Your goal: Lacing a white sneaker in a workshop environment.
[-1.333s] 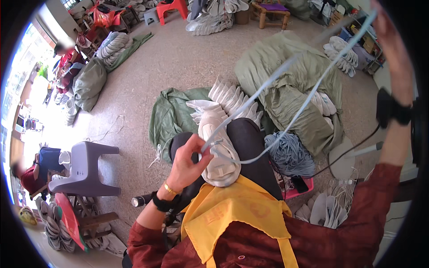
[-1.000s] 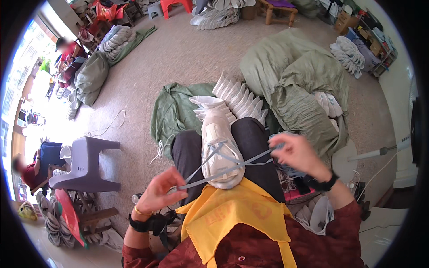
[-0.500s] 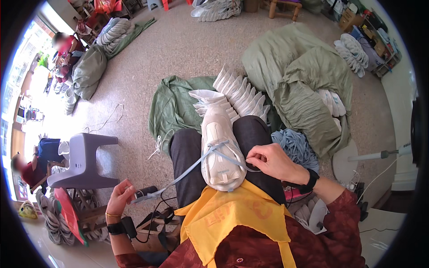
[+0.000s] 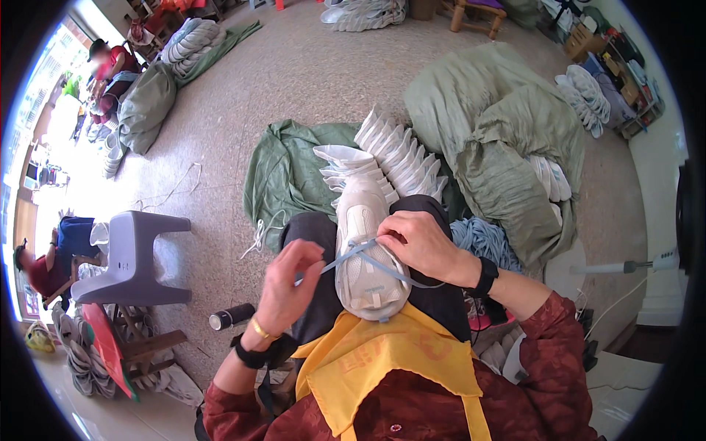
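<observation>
White shoe: the white shoe [image 4: 371, 290] is lying lengthwise between two dark-trousered thighs [image 4: 312, 235], at the centre of the frame, its near end meeting the yellow apron [image 4: 390, 353].
Shoe handling: it is looking light and fairly soft, likely giving under pressure; the firmer-looking sides beside the lacing are offering the best hold.
Blue lace: the blue lace [image 4: 351, 253] is crossing the shoe's middle; it is seeming light, limp and flat, perhaps a little slippery, and best pinched near the crossing or by its ends.
Left hand: the left hand [image 4: 288, 283], left of centre, is curling thumb and fingers beside the lace; blur is hiding whether they are gripping it, so I cannot tell.
Right hand: the right hand [image 4: 423, 242] is bringing thumb and forefinger together at the shoe's right edge, apparently pinching the lace there.
Counts near the hands: one shoe is resting on the lap; one bundle of blue laces [image 4: 485, 241] is sitting right of centre, its strands not countable.
Counts farther off: two stacks of white uppers [image 4: 401, 158] are standing at upper centre, overlapping too much for counting; one grey plastic stool [image 4: 136, 257] is standing at the left; two co-workers [image 4: 118, 62] are sitting along the left rim.
</observation>
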The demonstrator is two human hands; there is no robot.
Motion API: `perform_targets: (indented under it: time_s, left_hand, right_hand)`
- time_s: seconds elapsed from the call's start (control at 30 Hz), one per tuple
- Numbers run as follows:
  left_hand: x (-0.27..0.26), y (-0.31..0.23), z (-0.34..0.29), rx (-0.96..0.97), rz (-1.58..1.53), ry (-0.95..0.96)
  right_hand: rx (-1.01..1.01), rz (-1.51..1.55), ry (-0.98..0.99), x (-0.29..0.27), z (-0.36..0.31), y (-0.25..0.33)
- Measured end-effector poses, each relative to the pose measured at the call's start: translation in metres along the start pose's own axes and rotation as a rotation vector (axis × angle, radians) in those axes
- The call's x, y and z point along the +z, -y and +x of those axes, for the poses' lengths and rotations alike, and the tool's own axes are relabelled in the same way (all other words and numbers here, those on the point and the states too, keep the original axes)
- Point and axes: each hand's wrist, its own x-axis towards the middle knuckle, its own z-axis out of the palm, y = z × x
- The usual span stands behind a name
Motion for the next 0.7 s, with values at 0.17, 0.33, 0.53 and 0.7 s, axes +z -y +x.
perform_targets:
  time_s: [0.17,0.33,0.53,0.7]
  left_hand:
    - [0.030,0.005,0.028,-0.037,-0.001,0.069]
    - [0.042,0.024,0.038,-0.062,-0.123,0.091]
    - [0.039,0.023,0.049,-0.061,-0.088,0.194]
    - [0.032,0.034,0.052,-0.112,-0.148,0.277]
  right_hand:
    - [-0.135,-0.135,0.074,0.006,0.000,-0.009]
    - [-0.181,-0.142,0.024,0.002,0.006,-0.001]
    - [0.012,0.143,0.022,0.001,0.008,0.000]
    - [0.203,0.370,0.142,-0.004,0.014,-0.009]
